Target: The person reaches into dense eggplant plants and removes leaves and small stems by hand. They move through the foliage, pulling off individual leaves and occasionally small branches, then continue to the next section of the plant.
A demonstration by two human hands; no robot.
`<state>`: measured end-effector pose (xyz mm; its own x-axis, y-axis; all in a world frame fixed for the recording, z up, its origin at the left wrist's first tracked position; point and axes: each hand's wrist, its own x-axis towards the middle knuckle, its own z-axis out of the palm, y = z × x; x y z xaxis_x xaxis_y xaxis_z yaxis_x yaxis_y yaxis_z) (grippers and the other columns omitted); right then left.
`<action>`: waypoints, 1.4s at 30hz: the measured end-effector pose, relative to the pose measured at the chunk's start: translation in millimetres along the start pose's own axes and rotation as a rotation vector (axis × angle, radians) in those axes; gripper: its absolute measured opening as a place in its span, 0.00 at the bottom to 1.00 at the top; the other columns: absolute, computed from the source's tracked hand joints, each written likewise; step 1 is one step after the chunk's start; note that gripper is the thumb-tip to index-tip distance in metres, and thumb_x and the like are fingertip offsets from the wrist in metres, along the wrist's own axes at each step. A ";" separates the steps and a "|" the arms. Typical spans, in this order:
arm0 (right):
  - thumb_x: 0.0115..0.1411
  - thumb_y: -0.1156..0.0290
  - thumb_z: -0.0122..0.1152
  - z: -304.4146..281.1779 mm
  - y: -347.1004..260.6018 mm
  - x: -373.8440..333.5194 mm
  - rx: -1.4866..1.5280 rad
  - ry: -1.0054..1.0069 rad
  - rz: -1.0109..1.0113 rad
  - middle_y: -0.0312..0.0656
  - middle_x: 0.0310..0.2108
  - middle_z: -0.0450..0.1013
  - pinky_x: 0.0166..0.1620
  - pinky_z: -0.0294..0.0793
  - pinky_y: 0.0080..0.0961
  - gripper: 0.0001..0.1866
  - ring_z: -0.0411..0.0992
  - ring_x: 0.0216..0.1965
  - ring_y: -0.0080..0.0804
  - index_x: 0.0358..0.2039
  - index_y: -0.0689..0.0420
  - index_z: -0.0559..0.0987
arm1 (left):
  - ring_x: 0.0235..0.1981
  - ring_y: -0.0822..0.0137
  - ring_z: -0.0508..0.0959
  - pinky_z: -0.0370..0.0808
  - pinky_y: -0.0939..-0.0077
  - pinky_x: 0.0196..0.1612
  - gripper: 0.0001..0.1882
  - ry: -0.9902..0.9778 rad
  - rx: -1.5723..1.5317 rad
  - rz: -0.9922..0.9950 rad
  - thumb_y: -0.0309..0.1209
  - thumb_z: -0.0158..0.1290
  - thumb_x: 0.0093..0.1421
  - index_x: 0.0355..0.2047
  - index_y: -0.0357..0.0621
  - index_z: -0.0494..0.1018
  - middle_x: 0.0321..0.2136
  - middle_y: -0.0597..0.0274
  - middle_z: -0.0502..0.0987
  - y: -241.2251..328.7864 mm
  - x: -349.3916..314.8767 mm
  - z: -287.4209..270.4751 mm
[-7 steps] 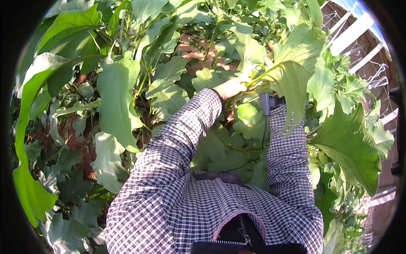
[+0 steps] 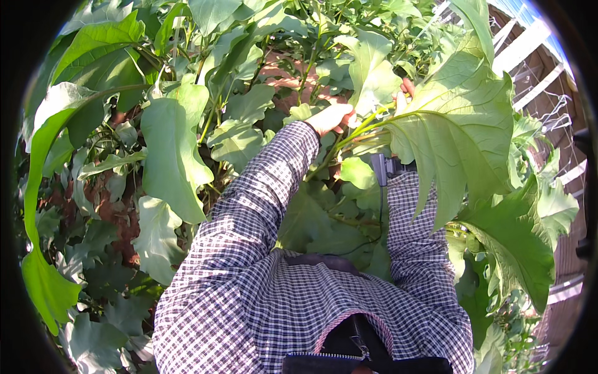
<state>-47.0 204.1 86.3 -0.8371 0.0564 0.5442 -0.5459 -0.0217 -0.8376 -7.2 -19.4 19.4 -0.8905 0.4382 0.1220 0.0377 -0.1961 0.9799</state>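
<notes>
My left hand (image 2: pixel 332 118) reaches in among the plants with its fingers curled, at the left of a bunch of green stems (image 2: pixel 367 124). Whatever lies between those fingertips is too small to make out. A large, lobed green leaf (image 2: pixel 458 118) hides most of my right hand (image 2: pixel 405 93). Only some fingertips show above the leaf's stem, curled around it. Below that, a grey device (image 2: pixel 380 168) with a thin dark cable sits at my right wrist. A pale upright leaf (image 2: pixel 372 68) stands just beyond both hands.
Broad leaves hang close on the left (image 2: pixel 171 140) and at the right (image 2: pixel 514 240). Reddish soil (image 2: pixel 280 75) shows between the stems. White bars (image 2: pixel 526 47) and tangled wire run along the right edge. Both checked sleeves (image 2: pixel 249 206) brush against foliage.
My left hand has shifted slightly left, away from the stems. The large leaf over my right hand has swung right and spread out, and more of the stems shows.
</notes>
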 end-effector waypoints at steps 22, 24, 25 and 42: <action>0.60 0.80 0.46 79.5 -74.7 -104.8 0.279 -0.022 -0.145 0.51 0.40 0.77 0.42 0.78 0.22 0.11 0.78 0.39 0.37 0.39 0.67 0.77 | 0.30 0.64 0.77 0.76 0.71 0.38 0.33 0.145 0.737 0.930 0.21 0.47 0.53 0.61 0.50 0.64 0.32 0.60 0.77 71.6 -140.1 57.5; 0.60 0.80 0.46 65.1 -64.6 -113.4 0.181 0.007 -0.017 0.48 0.36 0.77 0.42 0.78 0.22 0.10 0.78 0.38 0.35 0.36 0.67 0.77 | 0.35 0.69 0.75 0.74 0.75 0.41 0.34 0.213 0.561 0.911 0.28 0.47 0.58 0.66 0.52 0.56 0.41 0.62 0.78 105.7 -139.5 38.4; 0.61 0.80 0.46 57.5 -59.6 -114.5 0.170 0.019 0.092 0.47 0.34 0.78 0.42 0.78 0.23 0.09 0.78 0.37 0.34 0.35 0.66 0.77 | 0.39 0.70 0.74 0.73 0.75 0.45 0.32 0.228 0.526 0.851 0.33 0.47 0.60 0.65 0.46 0.57 0.46 0.61 0.77 120.2 -139.5 19.9; 0.61 0.82 0.50 13.5 11.5 -70.8 0.304 0.142 0.150 0.51 0.45 0.68 0.44 0.79 0.42 0.27 0.74 0.46 0.53 0.59 0.53 0.57 | 0.55 0.66 0.67 0.64 0.70 0.57 0.54 0.037 -0.012 0.827 0.63 0.50 0.57 0.70 0.39 0.42 0.65 0.45 0.56 105.9 -168.7 -26.7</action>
<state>5.5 186.4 38.8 -0.9072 0.1674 0.3859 -0.4205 -0.3347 -0.8433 134.9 -137.5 98.4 -0.5915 0.1189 0.7975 0.6829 -0.4518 0.5740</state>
